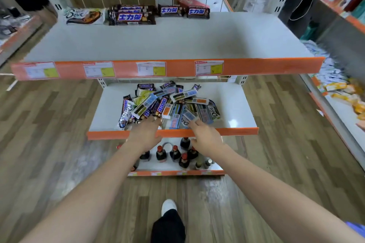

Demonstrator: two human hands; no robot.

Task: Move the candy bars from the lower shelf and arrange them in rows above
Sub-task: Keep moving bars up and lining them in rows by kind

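A jumbled pile of candy bars (167, 104), brown Snickers and white Dove wrappers among them, lies on the lower shelf (237, 108). My left hand (146, 134) reaches over the shelf's orange front lip, its fingers spread and touching the pile's near edge. My right hand (205, 136) is beside it, fingers apart, fingertips at a pale Dove bar (185, 120). Neither hand holds anything. On the upper shelf (167, 39), along the back, lie a white Dove bar (85, 16) and several brown Snickers bars (132, 16), two more of them (184, 11) side by side to the right.
Dark bottles with red caps (173, 154) stand on the bottom shelf under my hands. An orange strip with price labels (150, 69) fronts the upper shelf. Another stocked shelf (343, 92) runs along the right. People stand behind the rack. My shoe (167, 206) is on the wood floor.
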